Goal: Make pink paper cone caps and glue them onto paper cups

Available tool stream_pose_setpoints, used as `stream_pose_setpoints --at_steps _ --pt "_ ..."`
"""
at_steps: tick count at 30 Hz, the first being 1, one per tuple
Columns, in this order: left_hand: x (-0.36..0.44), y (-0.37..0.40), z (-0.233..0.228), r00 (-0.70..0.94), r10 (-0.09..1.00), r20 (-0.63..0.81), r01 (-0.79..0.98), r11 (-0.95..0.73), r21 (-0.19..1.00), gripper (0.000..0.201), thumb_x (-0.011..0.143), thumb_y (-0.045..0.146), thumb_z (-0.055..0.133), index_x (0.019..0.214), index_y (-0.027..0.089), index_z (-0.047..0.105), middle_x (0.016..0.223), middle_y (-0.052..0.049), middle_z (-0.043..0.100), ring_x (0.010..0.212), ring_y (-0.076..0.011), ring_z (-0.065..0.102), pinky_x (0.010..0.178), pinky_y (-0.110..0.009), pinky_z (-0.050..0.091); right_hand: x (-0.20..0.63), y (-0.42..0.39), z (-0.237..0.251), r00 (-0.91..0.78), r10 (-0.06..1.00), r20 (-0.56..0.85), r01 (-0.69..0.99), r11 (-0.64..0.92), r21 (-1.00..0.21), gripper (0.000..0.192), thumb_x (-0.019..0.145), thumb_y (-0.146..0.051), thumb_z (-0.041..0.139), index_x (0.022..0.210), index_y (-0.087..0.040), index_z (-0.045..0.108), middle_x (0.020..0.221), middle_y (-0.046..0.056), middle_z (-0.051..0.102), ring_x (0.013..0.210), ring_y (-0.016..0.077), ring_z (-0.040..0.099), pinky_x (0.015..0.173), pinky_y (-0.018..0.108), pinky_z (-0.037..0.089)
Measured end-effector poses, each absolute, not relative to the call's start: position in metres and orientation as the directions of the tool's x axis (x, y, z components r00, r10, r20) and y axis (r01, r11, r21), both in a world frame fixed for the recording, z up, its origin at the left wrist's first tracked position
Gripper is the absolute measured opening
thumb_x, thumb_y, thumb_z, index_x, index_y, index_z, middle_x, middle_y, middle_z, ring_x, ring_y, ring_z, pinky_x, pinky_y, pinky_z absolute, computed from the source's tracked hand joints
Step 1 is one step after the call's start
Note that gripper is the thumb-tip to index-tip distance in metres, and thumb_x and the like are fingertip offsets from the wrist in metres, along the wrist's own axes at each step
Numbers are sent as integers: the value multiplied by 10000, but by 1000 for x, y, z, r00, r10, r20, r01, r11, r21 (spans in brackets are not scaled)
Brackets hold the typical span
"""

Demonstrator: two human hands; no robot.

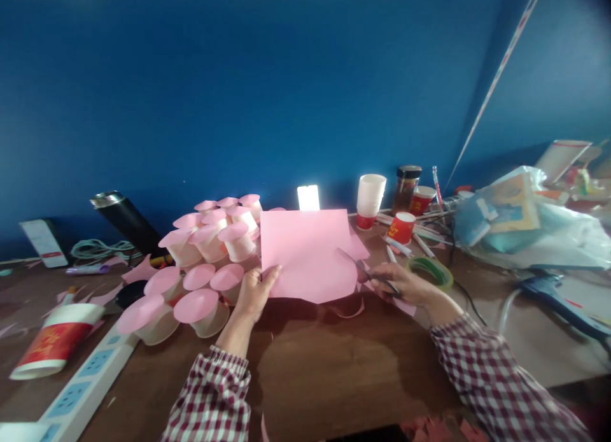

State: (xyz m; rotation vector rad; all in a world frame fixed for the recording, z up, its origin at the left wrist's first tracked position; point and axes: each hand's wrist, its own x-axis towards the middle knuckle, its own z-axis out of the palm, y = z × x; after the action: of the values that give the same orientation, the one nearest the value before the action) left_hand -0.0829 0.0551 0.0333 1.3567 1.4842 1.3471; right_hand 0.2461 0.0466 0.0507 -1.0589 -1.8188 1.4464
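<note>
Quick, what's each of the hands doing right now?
Left hand: closed on the pink paper sheet, gripping its lower left edge.
Right hand: closed on scissors at the sheet's right edge.

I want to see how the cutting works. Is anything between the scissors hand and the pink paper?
Nothing visible is in the way. The right hand holds the scissors, whose blades already reach the right edge of the pink paper. The left hand grips the paper's lower left corner.

brown table | pink-topped cups | power strip | tape roll | glue gun
</note>
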Motion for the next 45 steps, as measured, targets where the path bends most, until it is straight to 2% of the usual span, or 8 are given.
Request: stream_pose_setpoints --at_steps 8,21,26,29,33,37,41,45 --pt "-85 55 35 -135 987 91 210 -61 976 438 622 485 695 780 78 661 703 -65 661 647 -155 573 586 -243 437 248 45 60 -599 801 -22 293 193 -936 331 822 -451 574 694 -149 613 553 11 553 514 112 490 487 235 359" --pt "-91 57 32 -72 996 56 155 -44 987 420 648 448 698 842 77 669 774 -90 678 711 -174 599 646 -276 461 250 46 60 -635 770 -55 374 244 -895 365 822 -473 555 746 -126 641 556 7 544 490 108 504 456 216 373" --pt "-91 55 39 -67 997 40 107 -33 994 437 625 469 713 823 83 662 708 -65 660 682 -171 596 643 -279 469 252 49 57 -654 751 -93 374 214 -903 410 826 -477 544 977 -112 653 565 -5 538 474 109 513 453 220 409" --pt "-86 51 45 -46 999 10 -63 -13 998 497 673 543 649 904 103 651 728 -68 659 693 -180 602 620 -276 476 248 48 54 -616 785 -64 333 186 -924 393 827 -470 551 911 -102 660 558 -1 537 477 100 501 462 218 401" --pt "-67 44 49 101 993 59 -416 -12 909 626 688 648 565 1093 172 600 1052 -123 637 925 -220 602 735 -310 498 235 43 51 -495 869 -18 219 105 -970 369 804 -466 585 856 -110 663 538 -17 508 470 85 452 438 207 339" --pt "-39 36 46 170 981 90 -520 12 854 614 705 489 658 1255 277 484 1333 -93 473 1232 -258 424 935 -411 427 222 41 49 -414 910 -16 125 40 -991 351 760 -473 628 750 -122 633 568 -19 517 466 74 441 439 205 328" --pt "-18 33 43 137 990 15 -563 66 824 421 736 315 676 1137 239 573 1249 -65 539 1171 -217 483 964 -377 414 218 43 44 -405 914 -25 118 24 -993 362 769 -476 616 686 -124 600 548 -15 517 454 76 449 439 206 326" --pt "-6 34 37 87 991 -102 -558 133 819 221 691 217 717 889 157 638 995 -47 641 924 -129 587 866 -254 459 220 42 39 -382 924 23 65 52 -997 330 801 -431 601 670 -130 569 539 -16 518 467 76 450 441 198 319"
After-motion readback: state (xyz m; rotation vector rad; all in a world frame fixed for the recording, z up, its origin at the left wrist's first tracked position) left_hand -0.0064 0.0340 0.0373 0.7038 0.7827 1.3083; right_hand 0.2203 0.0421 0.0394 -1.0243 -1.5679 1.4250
